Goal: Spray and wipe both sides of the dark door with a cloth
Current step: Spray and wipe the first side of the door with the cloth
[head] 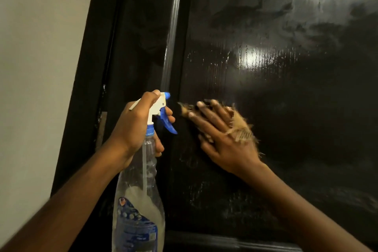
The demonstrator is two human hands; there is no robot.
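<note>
Nearest the camera, the spray bottle (pixel 141 190) is hanging upright, clear plastic with a blue label and cloudy liquid sitting low in it. The left hand (pixel 135 127) is gripping its neck, fingers curled round below the white-and-blue trigger head, with the nozzle pointing at the door. Just beyond and to the right, the right hand (pixel 221 137) is lying flat with fingers spread and straight, pressing a frayed tan cloth (pixel 243 129) against the dark door (pixel 286 88). The cloth is showing at the fingertips and past the knuckles (the blur there suggests a stroke in motion). The door is filling the view behind both hands, its glossy panel carrying wet streaks and smeared patches higher up around a bright reflection. The dark frame (pixel 92 67) and pale wall (pixel 36 67) are standing off to the left. The step in hand looks to be wiping this face after spraying. The next move probably calls for even pressure while working the cloth up through the streaked areas, with a fresh squirt wherever the panel is drying. How much of this side is done, I cannot tell.
</note>
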